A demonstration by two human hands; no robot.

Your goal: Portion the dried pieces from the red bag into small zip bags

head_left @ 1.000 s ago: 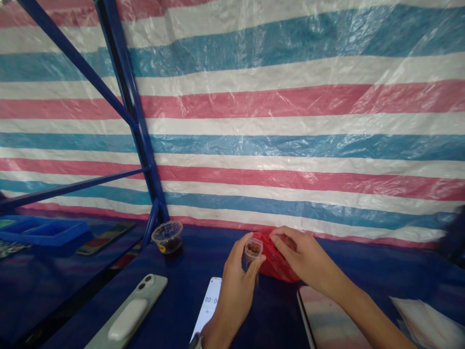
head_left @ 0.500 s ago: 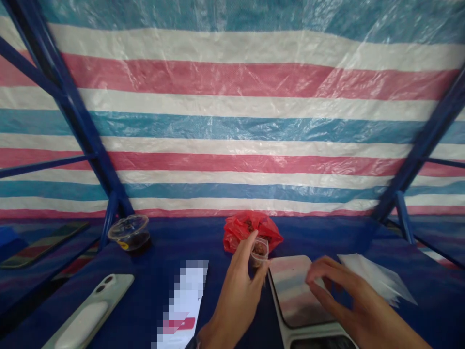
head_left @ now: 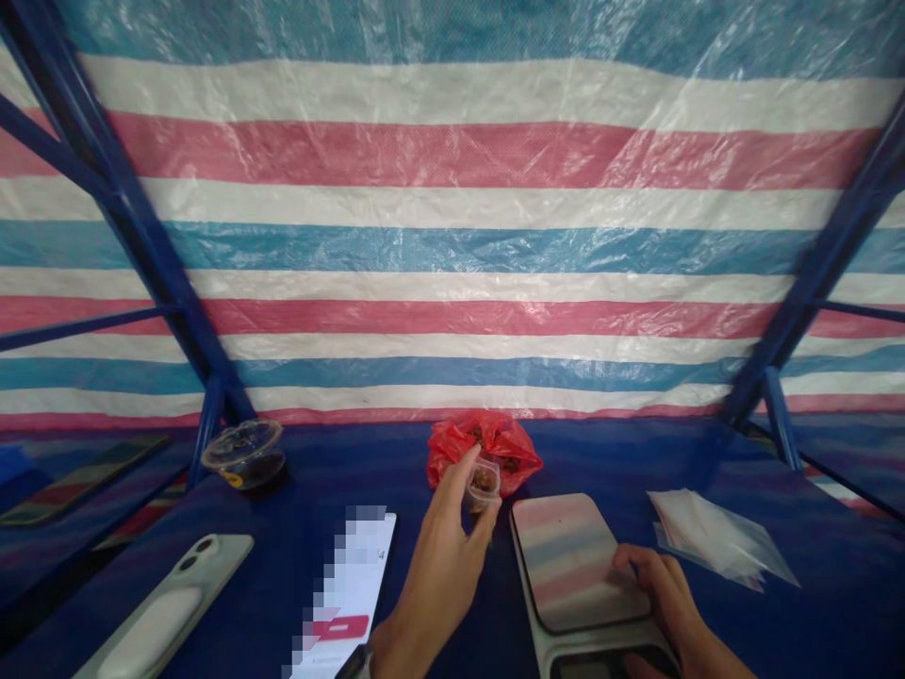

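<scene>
My left hand (head_left: 445, 556) is closed around a small clear plastic cup (head_left: 485, 481) with brown bits inside. It holds the cup just in front of an open red plastic bag (head_left: 523, 443), which has similar brown pieces in it. To the right lies a digital scale (head_left: 566, 566) with a shiny metal plate and a dark display at its near end. My right hand (head_left: 671, 594) grips the scale's right side, fingers curled at the plate's edge. Its thumb, partly seen, reaches over the display area.
Clear plastic bags (head_left: 721, 538) lie right of the scale. A lit phone (head_left: 346, 594) is left of my left hand. Farther left are a pale green phone (head_left: 162, 604) and a clear lidded bowl (head_left: 247, 457) of dark liquid. Blue metal posts (head_left: 162, 292) frame a striped tarp (head_left: 495, 245).
My right hand has come down from above the plate to the scale's right side and front. My left hand still holds the cup by the red bag. The view has shifted slightly.
</scene>
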